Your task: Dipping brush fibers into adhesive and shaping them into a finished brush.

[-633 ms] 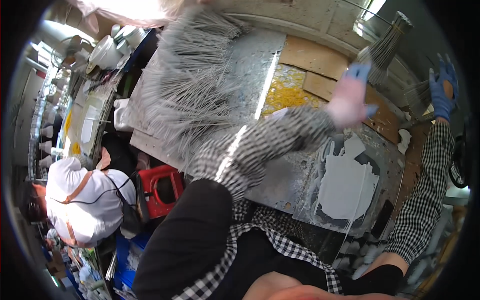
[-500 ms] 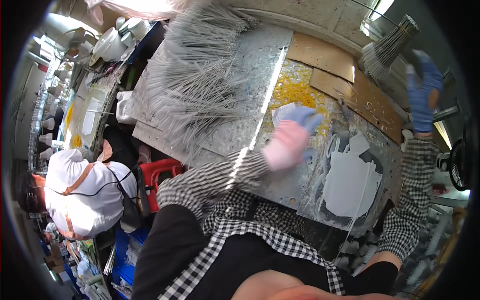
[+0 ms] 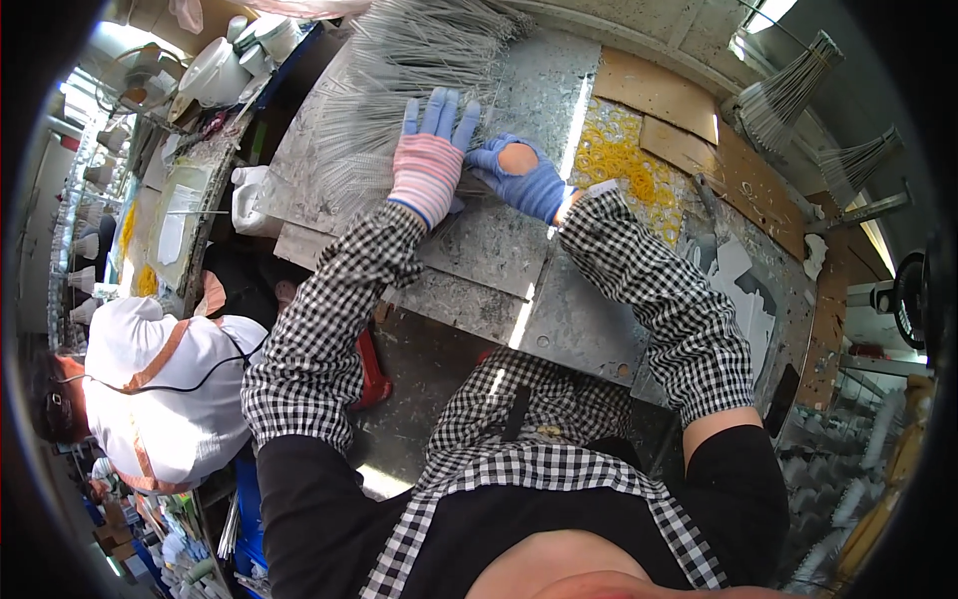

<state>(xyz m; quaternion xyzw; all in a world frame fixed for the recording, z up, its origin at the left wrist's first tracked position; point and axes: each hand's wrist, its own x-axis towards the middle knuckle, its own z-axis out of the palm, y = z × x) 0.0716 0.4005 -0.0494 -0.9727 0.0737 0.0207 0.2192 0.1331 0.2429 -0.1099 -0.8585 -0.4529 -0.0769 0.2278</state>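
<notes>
A large heap of thin grey wire rods (image 3: 399, 65), bristly toward their left ends, lies across the far left of the metal worktable (image 3: 544, 85). My left hand (image 3: 429, 165), in a pink-striped glove with blue fingers, rests at the heap's near right side, fingers stretched and spread. Close beside it is my right hand (image 3: 521, 178), in a blue glove with a round orange-pink patch on its back. Its fingers point left toward the rods, thumb a little apart from them. Nothing shows in its grasp, though its palm side is hidden.
Yellow rings (image 3: 624, 160) lie scattered right of the hands, beside cardboard sheets (image 3: 654, 90). Bundles of wire rods (image 3: 788, 95) hang at the far right. A fan (image 3: 910, 299) stands at the right rim. At left, a person in white (image 3: 170, 389) bends near another bench.
My right hand has come from the hanging bundles at far right to the heap. My left hand has moved left from the yellow rings onto the heap's edge. The view has shifted slightly.
</notes>
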